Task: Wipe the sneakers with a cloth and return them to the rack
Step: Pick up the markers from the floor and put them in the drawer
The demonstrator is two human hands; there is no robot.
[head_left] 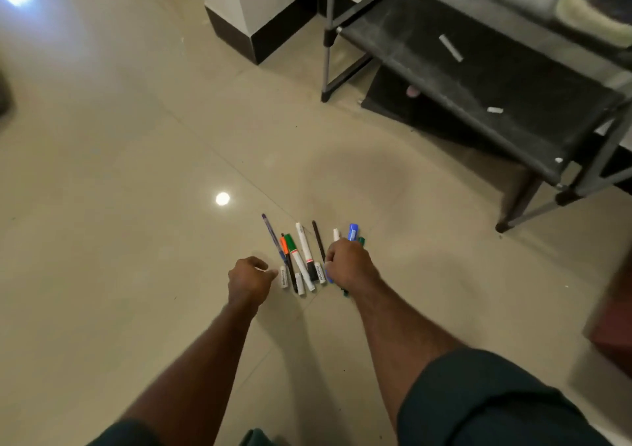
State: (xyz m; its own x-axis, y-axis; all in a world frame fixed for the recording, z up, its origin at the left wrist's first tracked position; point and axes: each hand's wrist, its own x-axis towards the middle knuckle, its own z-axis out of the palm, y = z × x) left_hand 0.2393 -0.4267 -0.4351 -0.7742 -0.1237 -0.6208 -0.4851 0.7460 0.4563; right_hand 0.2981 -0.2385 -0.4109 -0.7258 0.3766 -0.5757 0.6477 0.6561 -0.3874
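No cloth is in view. A blurred pale, shoe-like shape (591,11) rests on the upper tier of the black shoe rack (478,80) at the top right; I cannot tell what it is. My right hand (347,262) is low over the floor, closed around a few markers, with a blue one (353,232) and a white one poking out above the fist. My left hand (249,281) hovers beside it with fingers curled and nothing seen inside, its fingertips next to a small white tube (283,276).
A row of pens and markers (301,257) lies on the glossy beige tiles between my hands. The rack's dusty lower shelf carries small white scraps (450,47). A white column with a black skirting (260,1) stands behind. A dark reddish object (615,326) is at the right edge.
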